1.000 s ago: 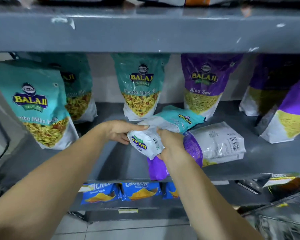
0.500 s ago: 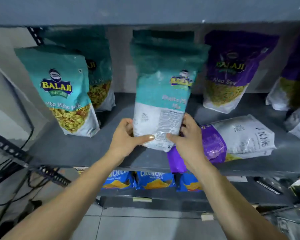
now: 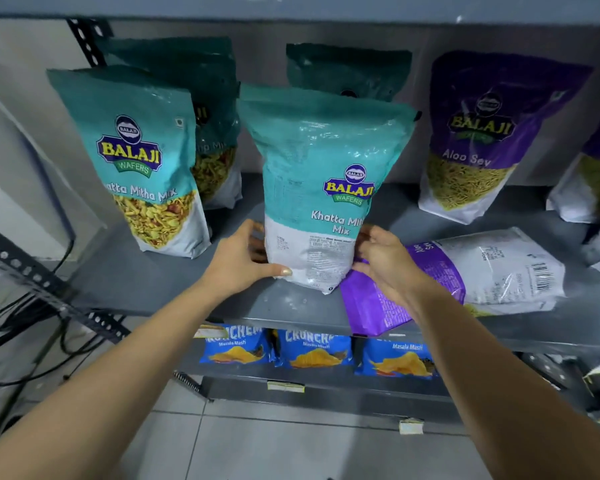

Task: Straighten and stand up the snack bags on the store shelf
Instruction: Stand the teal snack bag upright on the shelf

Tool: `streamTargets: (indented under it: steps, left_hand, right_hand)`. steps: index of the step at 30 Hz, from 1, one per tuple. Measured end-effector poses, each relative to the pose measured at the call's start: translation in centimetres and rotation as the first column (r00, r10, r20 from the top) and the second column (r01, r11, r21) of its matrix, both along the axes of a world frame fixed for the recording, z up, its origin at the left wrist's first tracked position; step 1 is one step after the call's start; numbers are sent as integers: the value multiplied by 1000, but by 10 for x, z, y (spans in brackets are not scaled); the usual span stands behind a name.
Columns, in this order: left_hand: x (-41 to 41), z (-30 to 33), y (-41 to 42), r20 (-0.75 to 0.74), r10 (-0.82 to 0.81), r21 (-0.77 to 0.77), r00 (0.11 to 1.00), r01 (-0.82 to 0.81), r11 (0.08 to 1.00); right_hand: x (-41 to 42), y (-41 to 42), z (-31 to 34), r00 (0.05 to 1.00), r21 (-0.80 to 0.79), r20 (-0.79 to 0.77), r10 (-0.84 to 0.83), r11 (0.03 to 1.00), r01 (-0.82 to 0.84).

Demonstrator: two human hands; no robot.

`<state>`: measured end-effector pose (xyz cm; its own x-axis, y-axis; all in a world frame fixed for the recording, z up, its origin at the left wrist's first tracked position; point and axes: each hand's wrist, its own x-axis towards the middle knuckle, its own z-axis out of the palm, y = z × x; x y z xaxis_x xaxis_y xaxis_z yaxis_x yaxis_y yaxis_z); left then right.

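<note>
A teal Khatta Mitha Mix bag (image 3: 321, 188) stands upright at the middle of the grey shelf (image 3: 153, 285), its printed back facing me. My left hand (image 3: 246, 261) grips its lower left edge, thumb across the front. My right hand (image 3: 385, 261) is at the lower right edge with fingers spread, its fingertips touching the bag. Under that hand a purple Aloo Sev bag (image 3: 492, 271) lies flat, one end hanging over the shelf's front edge. Other bags stand: teal at the left (image 3: 136, 161), teal behind (image 3: 347, 71), purple at the right (image 3: 482, 133).
The upper shelf (image 3: 291, 8) hangs close above the bag tops. More bags crowd the far right (image 3: 589, 181). Blue chip packets (image 3: 312, 351) line the lower shelf. A perforated metal bracket (image 3: 32, 271) and black cables (image 3: 21, 341) sit at the left.
The teal bag went from lying on the purple one to upright on the shelf. My right hand has loosened from it. The view has moved closer.
</note>
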<state>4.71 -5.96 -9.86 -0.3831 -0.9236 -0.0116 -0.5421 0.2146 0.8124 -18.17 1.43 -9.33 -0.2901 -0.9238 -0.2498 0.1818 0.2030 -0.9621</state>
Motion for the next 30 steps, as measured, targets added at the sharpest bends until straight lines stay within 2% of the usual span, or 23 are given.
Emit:
streamTargets:
  steps: [2, 5, 8, 10, 12, 14, 16, 19, 23, 26, 28, 30]
  left_hand:
    - [-2, -2, 3, 1, 120, -44, 993, -120, 992]
    - [-6, -14, 8, -154, 186, 60, 970, -179, 982]
    - [-10, -15, 14, -265, 100, 119, 959, -71, 990]
    - [-12, -12, 20, -373, 27, 231, 927, 64, 971]
    - [-13, -16, 23, -424, -54, 267, 904, 182, 946]
    - [-15, -24, 23, -380, -142, 225, 914, 240, 944]
    - [-19, -26, 23, -306, -152, 196, 940, 219, 956]
    - [-24, -15, 20, -214, -23, 221, 977, 71, 973]
    - [-33, 2, 7, -221, 162, 309, 962, -88, 947]
    - [-38, 14, -2, -187, 230, 287, 955, -171, 943]
    - [-37, 18, -8, -199, 229, 285, 953, -167, 944]
    - [-29, 20, -12, -238, 138, 312, 961, -59, 948]
  right_hand:
    - [3, -7, -5, 996, 48, -40, 85, 995, -83]
    - [3, -9, -5, 973, 72, -91, 212, 976, -206]
    - [3, -8, -1, 904, 124, -268, 335, 942, -312]
    - [5, -9, -2, 909, 85, -300, 289, 957, -276]
    - [8, -11, -4, 920, 31, -303, 250, 967, -253]
    - [10, -12, -4, 931, 12, -269, 246, 968, -252]
    - [9, -13, -1, 949, 4, -258, 183, 982, -188]
    - [1, -15, 4, 942, 32, -299, 153, 988, -150]
    - [-1, -15, 8, 875, 121, -361, 322, 947, -298]
    - [-4, -16, 7, 897, 79, -372, 239, 971, -226]
    - [-6, -19, 6, 913, 73, -315, 261, 965, -251]
    - [-5, -21, 7, 907, 54, -255, 335, 941, -333]
